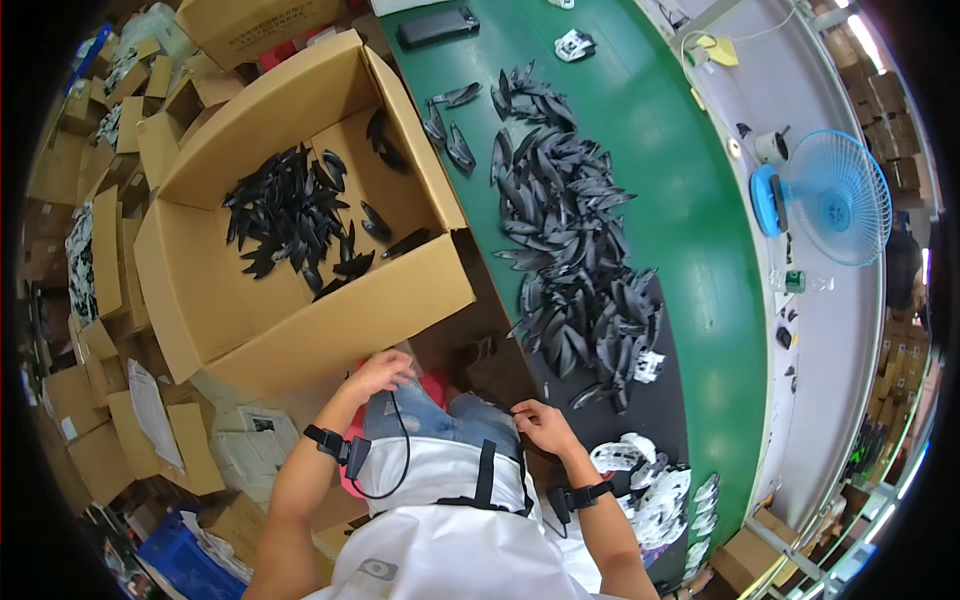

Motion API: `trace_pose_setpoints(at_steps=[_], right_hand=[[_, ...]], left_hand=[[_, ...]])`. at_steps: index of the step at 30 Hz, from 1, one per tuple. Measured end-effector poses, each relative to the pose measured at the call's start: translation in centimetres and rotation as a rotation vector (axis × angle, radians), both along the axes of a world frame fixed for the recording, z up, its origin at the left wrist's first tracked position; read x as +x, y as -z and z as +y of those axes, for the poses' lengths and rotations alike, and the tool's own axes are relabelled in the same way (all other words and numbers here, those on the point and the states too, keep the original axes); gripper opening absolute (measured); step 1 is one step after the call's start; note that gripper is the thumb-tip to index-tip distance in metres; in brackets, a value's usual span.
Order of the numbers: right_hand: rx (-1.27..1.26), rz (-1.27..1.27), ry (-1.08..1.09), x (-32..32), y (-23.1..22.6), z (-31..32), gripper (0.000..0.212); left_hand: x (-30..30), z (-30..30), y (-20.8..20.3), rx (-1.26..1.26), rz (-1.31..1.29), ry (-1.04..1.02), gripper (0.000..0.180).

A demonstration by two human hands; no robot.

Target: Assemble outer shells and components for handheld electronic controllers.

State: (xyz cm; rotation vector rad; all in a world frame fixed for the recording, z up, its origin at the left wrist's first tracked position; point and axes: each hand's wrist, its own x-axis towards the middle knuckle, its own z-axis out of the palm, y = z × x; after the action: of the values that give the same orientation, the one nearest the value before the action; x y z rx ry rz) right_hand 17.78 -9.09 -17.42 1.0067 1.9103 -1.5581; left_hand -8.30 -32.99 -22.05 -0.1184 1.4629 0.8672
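My left hand (384, 372) is over my left thigh, beside the near wall of a large open cardboard box (330, 350). Its fingers are loosely apart, with nothing visible in them. Inside the box lies a loose heap of black curved plastic pieces (290, 212), a few apart near the right wall. Close to the table's left edge is my right hand (543, 426), fingers curled in. What they hold, if anything, I cannot make out. On the table beyond it spreads a long pile of similar black curved pieces (570, 220).
The green table (690, 250) carries a black mat (675, 400), white-and-black parts (655, 500) at the near end and a black case (438, 27) at the far end. A blue fan (835, 200) and a plastic bottle (800, 282) stand right. Cardboard boxes (75, 415) crowd the left.
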Motion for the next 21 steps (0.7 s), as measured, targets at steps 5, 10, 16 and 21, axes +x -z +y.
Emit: trace_pose_setpoints(at_steps=[5, 10, 16, 21], right_hand=[[-0.009, 0.069, 0.026, -1.6, 6.4, -3.9, 0.021], [-0.130, -0.068, 0.077, -3.0, 19.5, -7.1, 0.028], [0.535, -0.103, 0.410, -11.6, 32.3, -13.3, 0.034], [0.523, -0.064, 0.415, -14.0, 41.8, -8.2, 0.035]], left_hand=[[2.6, -10.0, 11.6, -0.095, 0.258, 0.239, 0.034], [1.6, -11.3, 13.0, -0.091, 0.203, 0.331, 0.028], [4.5, -15.1, 16.8, -0.244, 0.753, 0.770, 0.052], [6.0, -15.8, 20.3, -0.363, 0.818, 0.809, 0.054]])
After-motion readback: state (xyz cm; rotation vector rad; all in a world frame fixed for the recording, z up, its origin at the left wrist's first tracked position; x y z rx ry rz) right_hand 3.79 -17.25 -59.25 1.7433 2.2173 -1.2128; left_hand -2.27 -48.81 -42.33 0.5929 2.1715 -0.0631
